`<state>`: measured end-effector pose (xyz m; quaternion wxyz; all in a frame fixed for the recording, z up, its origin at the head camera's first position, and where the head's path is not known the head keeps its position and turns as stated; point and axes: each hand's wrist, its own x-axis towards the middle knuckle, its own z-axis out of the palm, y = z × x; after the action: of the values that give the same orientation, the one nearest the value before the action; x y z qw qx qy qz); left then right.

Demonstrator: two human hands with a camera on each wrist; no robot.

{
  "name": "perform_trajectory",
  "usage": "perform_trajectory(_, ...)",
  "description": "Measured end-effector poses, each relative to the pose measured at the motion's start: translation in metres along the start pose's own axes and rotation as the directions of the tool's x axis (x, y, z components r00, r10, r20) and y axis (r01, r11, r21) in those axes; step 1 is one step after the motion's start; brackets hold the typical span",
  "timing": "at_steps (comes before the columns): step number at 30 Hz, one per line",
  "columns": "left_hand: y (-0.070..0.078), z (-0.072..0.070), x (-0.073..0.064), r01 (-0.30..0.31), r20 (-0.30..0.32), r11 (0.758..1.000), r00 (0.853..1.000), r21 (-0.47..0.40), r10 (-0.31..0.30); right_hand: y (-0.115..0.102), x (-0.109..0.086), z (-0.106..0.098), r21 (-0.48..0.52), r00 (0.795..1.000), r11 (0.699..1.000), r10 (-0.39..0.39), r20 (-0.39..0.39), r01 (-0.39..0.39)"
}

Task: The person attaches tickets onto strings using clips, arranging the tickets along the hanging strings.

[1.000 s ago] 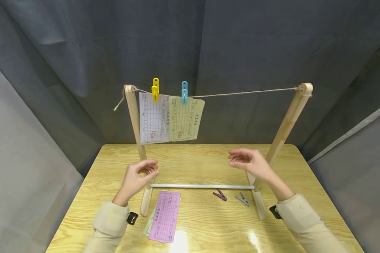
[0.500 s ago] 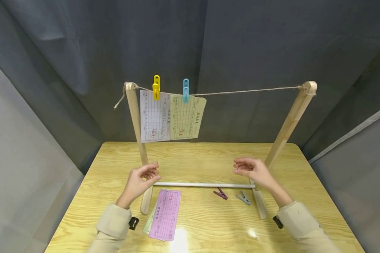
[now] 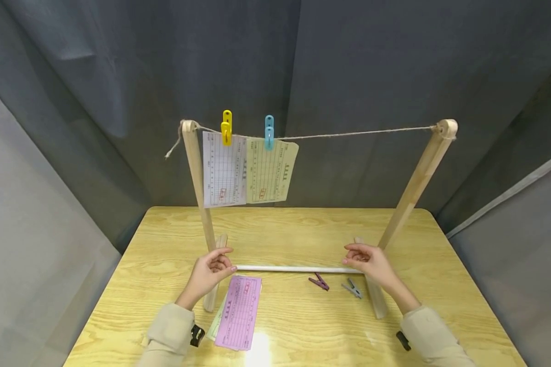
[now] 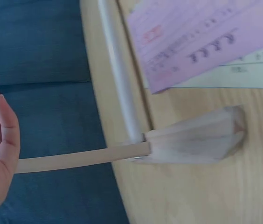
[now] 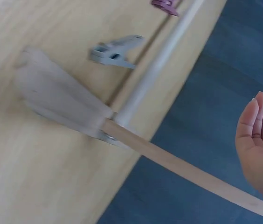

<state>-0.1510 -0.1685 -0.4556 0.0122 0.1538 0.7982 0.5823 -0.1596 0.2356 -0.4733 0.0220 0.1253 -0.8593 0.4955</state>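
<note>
Two printed slips hang pegged on the twine line [image 3: 349, 134]; my left hand [image 3: 211, 270] and right hand [image 3: 369, 260] hover relaxed, empty, above the pink slip [image 3: 240, 312] and two loose pegs, purple [image 3: 319, 281] and grey [image 3: 352, 289].

Printed tables and red stamps mark the pink form [image 3: 240, 312] and both hanging forms [image 3: 249, 171]; no characters are legible.

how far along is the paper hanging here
Done: white sheet and green sheet hang pegged on the string. In hand: nothing; left hand and right hand are empty. Left: pink sheet, purple peg, grey peg on the table.
</note>
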Motion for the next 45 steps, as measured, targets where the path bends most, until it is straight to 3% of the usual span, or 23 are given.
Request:
perform_trajectory(6,-0.019,0.005,0.001,0.026,-0.011,0.999,1.000,-0.035,-0.026,0.016,-0.006,0.005,-0.006,0.999,0.999,0.045,-0.018,-0.045)
perform_trajectory(14,-0.065,0.013,0.005,0.077,-0.059,0.991,0.995,-0.108,-0.083,0.037,-0.017,0.018,-0.134,0.994,0.990,0.023,-0.107,-0.037)
perform_trajectory(18,-0.079,0.017,0.005,0.098,-0.079,0.991,0.991,-0.086,-0.105,0.048,-0.024,0.024,-0.215,0.987,0.975,0.021,-0.159,-0.055)
perform_trajectory(22,-0.093,0.020,0.004,0.164,-0.075,0.986,0.983,-0.024,-0.166,0.060,-0.032,0.030,-0.245,0.982,0.966,0.036,-0.185,-0.081)
perform_trajectory(27,-0.103,0.023,0.001,0.246,-0.046,0.969,0.968,0.012,-0.245,0.071,-0.040,0.039,-0.282,0.974,0.951,0.064,-0.219,-0.126)
perform_trajectory(33,-0.113,0.027,-0.002,0.271,0.039,0.963,0.962,-0.012,-0.270,0.079,-0.044,0.045,-0.296,0.967,0.937,0.123,-0.224,-0.188)
perform_trajectory(39,-0.120,0.031,-0.001,0.323,0.100,0.945,0.943,-0.055,-0.317,0.082,-0.046,0.046,-0.276,0.959,0.928,0.196,-0.206,-0.249)
perform_trajectory(45,-0.126,0.035,-0.002,0.386,0.103,0.921,0.919,-0.050,-0.379,0.081,-0.045,0.049,-0.274,0.952,0.919,0.234,-0.196,-0.282)
